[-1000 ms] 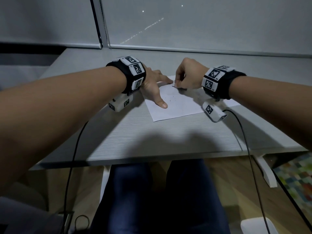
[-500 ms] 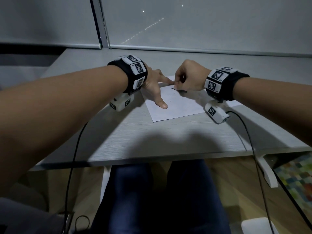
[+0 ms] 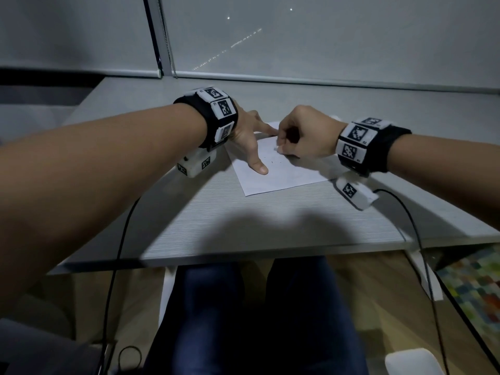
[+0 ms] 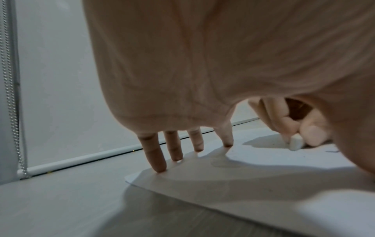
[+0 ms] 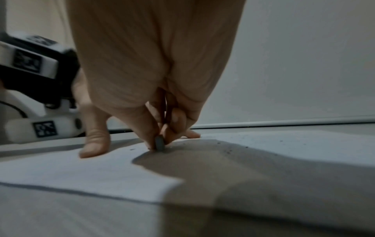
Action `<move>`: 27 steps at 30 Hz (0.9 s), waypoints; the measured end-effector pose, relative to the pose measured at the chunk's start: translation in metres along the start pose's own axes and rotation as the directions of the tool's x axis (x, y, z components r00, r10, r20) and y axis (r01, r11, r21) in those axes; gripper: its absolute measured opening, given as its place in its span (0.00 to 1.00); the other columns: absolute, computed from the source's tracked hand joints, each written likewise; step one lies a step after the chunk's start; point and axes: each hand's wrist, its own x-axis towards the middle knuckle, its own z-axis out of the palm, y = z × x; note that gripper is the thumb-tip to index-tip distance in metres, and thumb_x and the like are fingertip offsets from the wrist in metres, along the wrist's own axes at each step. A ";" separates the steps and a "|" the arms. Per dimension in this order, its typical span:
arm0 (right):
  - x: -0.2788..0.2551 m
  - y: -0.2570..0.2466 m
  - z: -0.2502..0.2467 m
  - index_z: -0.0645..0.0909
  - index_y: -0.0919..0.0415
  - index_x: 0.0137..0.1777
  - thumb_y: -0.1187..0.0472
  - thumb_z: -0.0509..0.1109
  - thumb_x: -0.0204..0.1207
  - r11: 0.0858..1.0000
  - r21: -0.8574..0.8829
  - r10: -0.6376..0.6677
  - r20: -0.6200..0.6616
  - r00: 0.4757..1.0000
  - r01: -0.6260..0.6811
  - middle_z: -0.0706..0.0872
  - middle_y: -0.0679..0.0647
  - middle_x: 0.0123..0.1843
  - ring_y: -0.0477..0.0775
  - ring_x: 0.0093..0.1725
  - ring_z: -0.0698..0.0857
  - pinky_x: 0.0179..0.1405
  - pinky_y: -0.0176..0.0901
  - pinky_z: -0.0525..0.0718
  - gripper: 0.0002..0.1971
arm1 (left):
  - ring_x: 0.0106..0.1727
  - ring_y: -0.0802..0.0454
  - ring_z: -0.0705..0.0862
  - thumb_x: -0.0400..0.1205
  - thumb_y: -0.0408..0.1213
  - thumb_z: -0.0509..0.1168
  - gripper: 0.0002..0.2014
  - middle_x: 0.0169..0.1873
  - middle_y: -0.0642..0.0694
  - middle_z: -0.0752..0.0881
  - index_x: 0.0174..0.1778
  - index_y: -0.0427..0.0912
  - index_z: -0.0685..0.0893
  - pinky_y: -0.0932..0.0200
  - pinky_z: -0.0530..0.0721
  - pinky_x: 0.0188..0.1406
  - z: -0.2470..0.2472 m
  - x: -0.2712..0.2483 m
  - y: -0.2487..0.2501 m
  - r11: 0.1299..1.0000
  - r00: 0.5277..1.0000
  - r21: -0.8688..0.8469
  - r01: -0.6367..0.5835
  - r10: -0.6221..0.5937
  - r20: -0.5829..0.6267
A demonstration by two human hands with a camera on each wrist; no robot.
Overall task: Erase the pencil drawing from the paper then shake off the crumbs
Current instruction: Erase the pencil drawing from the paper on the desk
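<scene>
A white sheet of paper point(image 3: 281, 177) lies on the grey desk point(image 3: 243, 220). My left hand point(image 3: 250, 142) is spread flat on the paper's left side, its straight fingertips point(image 4: 160, 166) pressing the sheet point(image 4: 243, 184) down. My right hand point(image 3: 303, 133) pinches a small white eraser point(image 4: 295, 141) between thumb and fingers and holds its end against the paper point(image 5: 101, 173). In the right wrist view the eraser point(image 5: 159, 143) looks grey. Faint pencil marks point(image 3: 272, 160) and dark crumbs point(image 5: 229, 151) lie on the sheet near the eraser.
The desk runs back to a window with lowered roller blinds point(image 3: 324, 36) and a bead chain point(image 4: 10, 96) at the left. Cables point(image 3: 119, 253) hang from both wrist cameras over the desk's front edge. My legs point(image 3: 243, 320) are under the desk.
My right hand has shifted slightly toward me and to the right with the eraser on the paper. The left hand stays spread on the sheet.
</scene>
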 end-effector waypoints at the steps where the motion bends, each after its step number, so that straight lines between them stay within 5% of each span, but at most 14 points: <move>1: -0.005 -0.004 0.002 0.91 0.56 0.41 0.57 0.80 0.76 1.000 0.011 -0.026 0.018 1.000 0.026 0.91 0.48 0.34 0.44 0.34 0.86 0.36 0.33 0.80 0.05 | 0.89 0.38 0.58 0.60 0.81 0.75 0.62 0.89 0.55 0.54 0.88 0.78 0.48 0.33 0.63 0.80 0.001 0.000 -0.001 1.000 1.000 0.004 -0.001 0.001 -0.001; 5: -0.004 0.000 0.000 0.92 0.55 0.41 0.55 0.82 0.75 1.000 0.018 -0.024 0.020 1.000 0.024 0.91 0.46 0.34 0.45 0.34 0.87 0.37 0.33 0.82 0.06 | 0.89 0.38 0.58 0.60 0.81 0.75 0.62 0.89 0.55 0.54 0.88 0.79 0.48 0.34 0.64 0.79 0.001 0.001 0.000 1.000 1.000 -0.003 -0.008 0.008 -0.007; 11: 0.010 0.022 -0.011 0.92 0.61 0.41 0.59 0.80 0.76 0.990 -0.072 0.122 -0.043 0.992 -0.125 0.93 0.54 0.38 0.54 0.38 0.88 0.45 0.48 0.90 0.06 | 0.89 0.37 0.59 0.59 0.81 0.75 0.63 0.90 0.55 0.54 0.88 0.80 0.48 0.33 0.64 0.79 0.000 -0.004 -0.001 1.000 1.000 -0.018 -0.016 0.016 0.010; 17: -0.004 0.031 -0.011 0.92 0.61 0.42 0.59 0.80 0.77 0.990 -0.071 0.119 -0.044 0.992 -0.122 0.94 0.55 0.41 0.49 0.35 0.87 0.43 0.42 0.84 0.06 | 0.91 0.45 0.57 0.64 0.65 0.84 0.66 0.91 0.55 0.54 0.93 0.62 0.50 0.42 0.62 0.84 0.000 -0.017 -0.015 0.995 0.998 -0.089 -0.055 0.057 0.021; 22: -0.010 0.027 -0.009 0.92 0.59 0.41 0.58 0.80 0.76 0.991 -0.042 0.126 -0.032 0.991 -0.128 0.94 0.54 0.41 0.50 0.38 0.87 0.46 0.48 0.89 0.05 | 0.87 0.45 0.66 0.61 0.84 0.71 0.62 0.86 0.55 0.65 0.90 0.61 0.64 0.42 0.63 0.82 0.004 -0.021 -0.013 0.980 0.996 -0.182 -0.079 0.073 -0.044; 27: -0.003 0.021 -0.015 0.93 0.54 0.40 0.56 0.81 0.73 0.990 0.014 0.142 -0.051 0.989 -0.141 0.94 0.52 0.40 0.47 0.36 0.86 0.44 0.47 0.89 0.04 | 0.79 0.35 0.73 0.67 0.85 0.64 0.56 0.76 0.49 0.70 0.90 0.66 0.62 0.39 0.73 0.73 0.013 -0.010 0.005 0.994 0.984 -0.051 -0.093 0.084 -0.156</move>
